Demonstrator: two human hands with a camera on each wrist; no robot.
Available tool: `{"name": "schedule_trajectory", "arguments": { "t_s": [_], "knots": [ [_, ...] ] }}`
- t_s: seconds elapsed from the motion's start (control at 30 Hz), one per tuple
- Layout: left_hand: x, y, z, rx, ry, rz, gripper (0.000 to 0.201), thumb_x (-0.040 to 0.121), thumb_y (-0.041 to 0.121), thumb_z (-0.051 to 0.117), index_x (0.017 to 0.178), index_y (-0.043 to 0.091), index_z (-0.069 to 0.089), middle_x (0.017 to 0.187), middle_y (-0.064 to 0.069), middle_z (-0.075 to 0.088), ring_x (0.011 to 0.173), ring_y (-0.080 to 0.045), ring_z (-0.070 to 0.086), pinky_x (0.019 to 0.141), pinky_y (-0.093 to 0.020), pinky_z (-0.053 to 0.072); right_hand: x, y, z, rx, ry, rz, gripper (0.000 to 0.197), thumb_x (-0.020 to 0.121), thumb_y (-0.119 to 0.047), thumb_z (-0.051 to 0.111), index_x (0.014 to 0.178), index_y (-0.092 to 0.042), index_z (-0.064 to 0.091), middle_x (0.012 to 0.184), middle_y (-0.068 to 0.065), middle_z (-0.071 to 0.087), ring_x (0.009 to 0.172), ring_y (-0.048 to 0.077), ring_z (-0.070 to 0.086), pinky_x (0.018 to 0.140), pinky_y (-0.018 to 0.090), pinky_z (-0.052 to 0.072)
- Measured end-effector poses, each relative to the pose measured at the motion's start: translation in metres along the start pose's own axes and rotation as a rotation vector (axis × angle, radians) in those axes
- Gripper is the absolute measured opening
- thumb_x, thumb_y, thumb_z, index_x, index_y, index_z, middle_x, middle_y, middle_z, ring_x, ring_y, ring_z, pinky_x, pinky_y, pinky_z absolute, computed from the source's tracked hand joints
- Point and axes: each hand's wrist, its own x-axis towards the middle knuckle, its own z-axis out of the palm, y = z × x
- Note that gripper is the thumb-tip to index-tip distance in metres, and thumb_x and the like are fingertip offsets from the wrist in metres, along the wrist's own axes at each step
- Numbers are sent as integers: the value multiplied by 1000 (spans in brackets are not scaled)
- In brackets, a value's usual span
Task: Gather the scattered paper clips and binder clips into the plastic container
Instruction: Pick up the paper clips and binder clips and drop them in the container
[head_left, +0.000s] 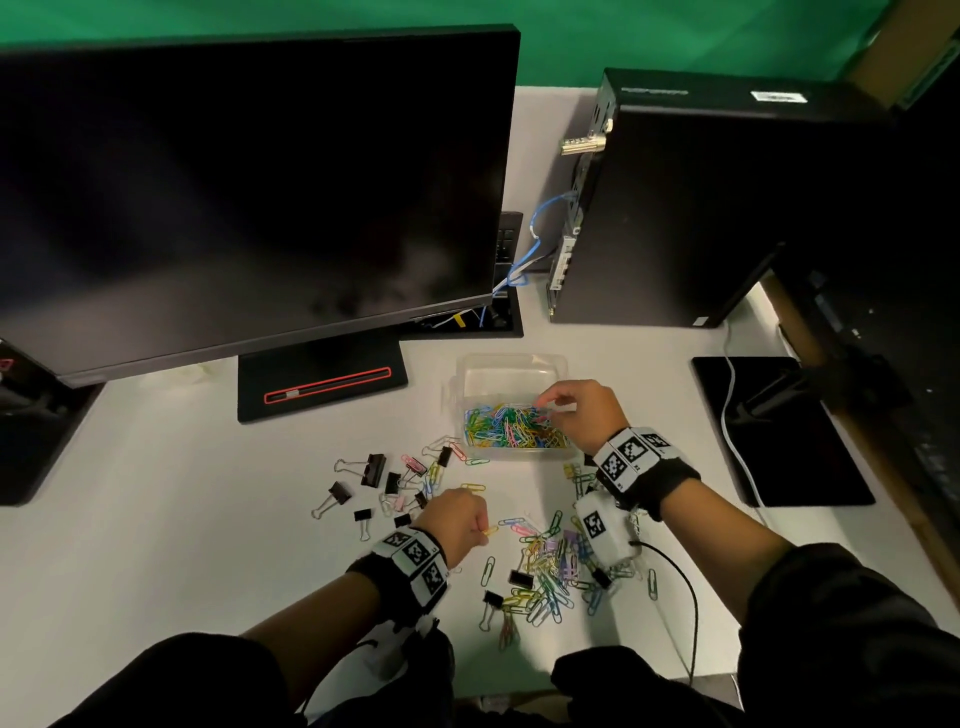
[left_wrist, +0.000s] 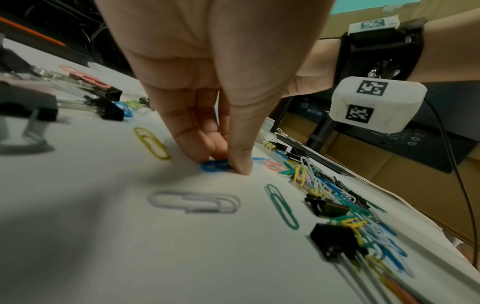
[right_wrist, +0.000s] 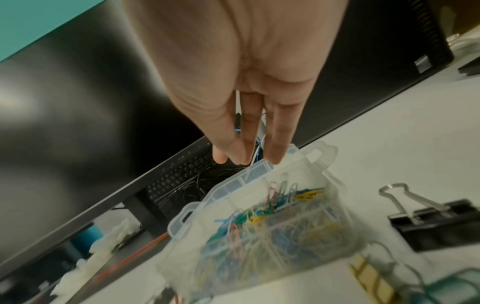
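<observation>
A clear plastic container (head_left: 511, 364) (right_wrist: 259, 170) stands on the white desk, holding several coloured paper clips (head_left: 511, 428). My right hand (head_left: 540, 404) (right_wrist: 244, 160) hovers over its far rim, fingers straight and pointing down, with nothing visible between them. My left hand (head_left: 483, 532) (left_wrist: 226, 164) reaches down to the desk, where thumb and fingertips pinch a blue paper clip (left_wrist: 215, 165) lying flat. A pile of paper clips (head_left: 550, 566) lies in front of the container. Black binder clips (head_left: 371, 470) are scattered to the left, and one binder clip (right_wrist: 436, 220) sits right of the container.
A dark monitor (head_left: 249, 182) on a black stand base (head_left: 322, 384) fills the back left. A black computer tower (head_left: 717, 208) stands back right, with a black mouse pad (head_left: 779, 431) at the right. A black cable (head_left: 685, 587) trails from my right wrist.
</observation>
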Motion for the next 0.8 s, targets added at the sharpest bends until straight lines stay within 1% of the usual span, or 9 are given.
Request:
{"name": "schedule_trajectory", "arguments": {
  "t_s": [0.1, 0.2, 0.3, 0.37, 0.43, 0.5, 0.6, 0.7, 0.8],
  "knots": [
    [1, 0, 0, 30, -10, 5, 19, 86, 18, 63, 101, 7, 65, 109, -10, 64, 102, -24, 60, 88, -30, 46, -11, 3, 8, -42, -41, -64, 25, 78, 6, 57, 89, -11, 72, 99, 9, 68, 86, 19, 59, 79, 22, 44],
    [2, 0, 2, 82, -12, 24, 16, 88, 16, 59, 101, 8, 62, 111, -11, 62, 103, -25, 58, 89, -32, 45, -28, 6, 15, -88, -178, -122, 25, 76, 6, 55, 88, -9, 71, 95, 10, 69, 81, 19, 60, 78, 25, 48],
    [2, 0, 3, 119, -8, 36, 14, 89, 15, 56, 100, 8, 61, 111, -10, 62, 103, -25, 58, 87, -31, 44, -43, 9, 26, -250, -424, -114, 22, 74, -14, 70, 96, -15, 67, 99, 6, 66, 83, 15, 56, 75, 24, 45],
    [1, 0, 3, 135, -2, 45, 14, 89, 15, 56, 100, 9, 61, 111, -10, 62, 102, -25, 58, 86, -31, 44, -52, 12, 37, -376, -523, -102, 49, 69, -36, 76, 111, -19, 58, 108, 5, 57, 96, 18, 51, 82, 28, 43],
    [2, 1, 2, 140, 3, 53, 14, 88, 15, 57, 100, 10, 62, 110, -10, 62, 103, -26, 59, 87, -32, 45, -60, 15, 50, -456, -538, -93, 70, 63, -45, 77, 122, -22, 48, 115, 5, 46, 105, 22, 41, 89, 34, 40],
    [2, 0, 2, 128, 2, 59, 14, 87, 13, 58, 100, 10, 62, 108, -9, 63, 102, -26, 60, 87, -32, 46, -66, 16, 60, -448, -535, -119, 70, 62, -40, 79, 122, -22, 47, 116, 6, 41, 106, 23, 38, 89, 34, 38],
    [3, -2, 1, 77, 17, 62, 12, 84, 10, 60, 96, 11, 63, 95, -4, 64, 98, -24, 62, 85, -31, 47, -69, 15, 66, -351, -564, -104, 45, 68, -23, 76, 109, -16, 59, 110, 8, 44, 104, 27, 47, 86, 31, 39],
    [4, -4, 1, 52, 31, 67, 12, 83, 9, 61, 94, 10, 63, 91, -2, 65, 96, -22, 62, 82, -28, 46, -68, 12, 63, -308, -557, -82, 20, 74, -9, 69, 94, -13, 69, 106, 9, 56, 100, 25, 57, 83, 28, 44],
    [4, -5, -2, 61, 51, 94, 12, 84, 9, 59, 96, 11, 62, 97, -4, 67, 96, -22, 61, 81, -26, 44, -62, 14, 57, -274, -503, -84, 20, 77, -2, 58, 87, -13, 71, 100, 7, 67, 93, 21, 62, 80, 24, 45]
  ]
}}
